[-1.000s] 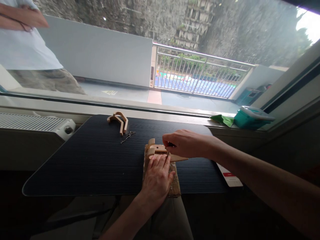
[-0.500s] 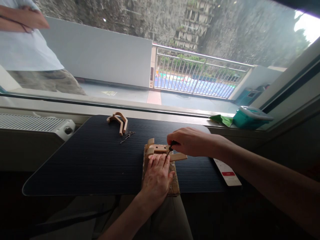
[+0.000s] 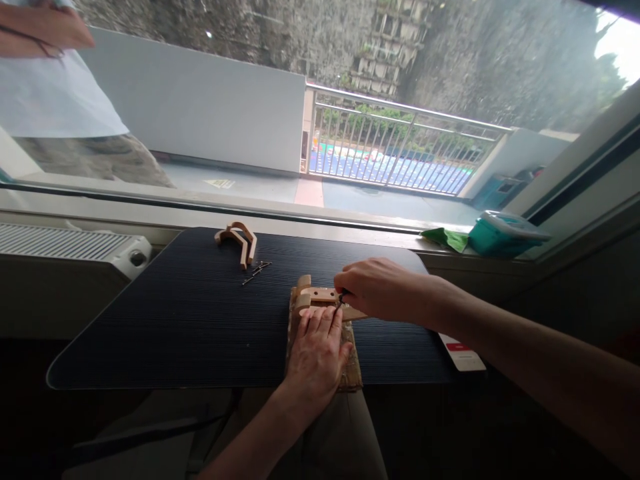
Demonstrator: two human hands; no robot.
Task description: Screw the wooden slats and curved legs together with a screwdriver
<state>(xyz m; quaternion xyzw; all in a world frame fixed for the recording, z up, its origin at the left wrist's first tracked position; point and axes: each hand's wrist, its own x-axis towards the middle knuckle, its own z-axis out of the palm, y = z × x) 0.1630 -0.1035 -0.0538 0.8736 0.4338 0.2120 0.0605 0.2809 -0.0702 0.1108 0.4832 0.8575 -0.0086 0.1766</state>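
Observation:
My left hand [image 3: 316,353] lies flat, fingers together and stretched out, on a brown board [image 3: 350,373] near the table's front edge, pressing down just below a small wooden assembly [image 3: 313,297]. My right hand [image 3: 377,288] comes in from the right and pinches a small dark tool [image 3: 341,297] whose tip meets the right end of the wooden piece. The lower part of that assembly is hidden under both hands.
A dark ribbed table top [image 3: 200,320] carries curved wooden parts [image 3: 239,241] and a few thin metal pins [image 3: 256,271] at the back. A white card [image 3: 463,357] lies at the right. A teal box [image 3: 503,233] and green cloth [image 3: 445,239] sit on the sill. Another person [image 3: 55,100] stands at far left.
My right hand slid right about half a second ago and has come back left onto the end of the wooden piece. My left hand stays pressed on the board.

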